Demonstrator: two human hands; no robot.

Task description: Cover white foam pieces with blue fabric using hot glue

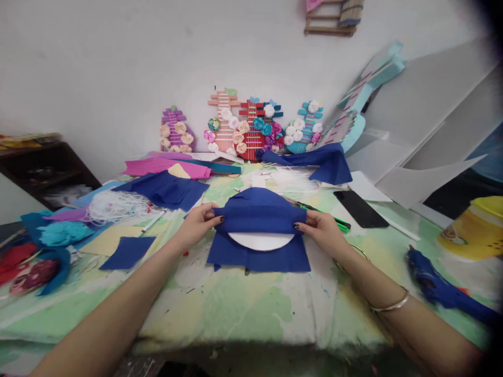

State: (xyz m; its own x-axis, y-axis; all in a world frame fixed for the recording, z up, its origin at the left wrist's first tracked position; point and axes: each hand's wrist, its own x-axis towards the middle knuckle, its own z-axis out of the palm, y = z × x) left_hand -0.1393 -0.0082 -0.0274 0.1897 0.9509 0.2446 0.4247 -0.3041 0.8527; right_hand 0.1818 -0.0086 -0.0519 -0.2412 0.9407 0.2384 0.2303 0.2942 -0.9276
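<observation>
While arms point(141, 285) reach forward, left hand point(198, 224) and right hand point(320, 229) pinch blue material point(259, 219) — at either end.

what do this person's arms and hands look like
Both forearms are bare, with no sleeves in view. The left hand and right hand are ungloved, with dark polish on the thumbnails. A silver-toned bangle circles the right forearm; a gold-toned hoop shows at the wrist, whether worn is unclear.

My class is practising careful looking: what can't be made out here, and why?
In the head view:
White piece: full outline, covered above by the blue sheet.
Left hand and right hand: some fingertips, behind that sheet.
Blue tool: rear end, lost in dark right edge.
Yellow tub: right side, cut off by the edge.
Cabinet: contents, too dim and blurred.
</observation>
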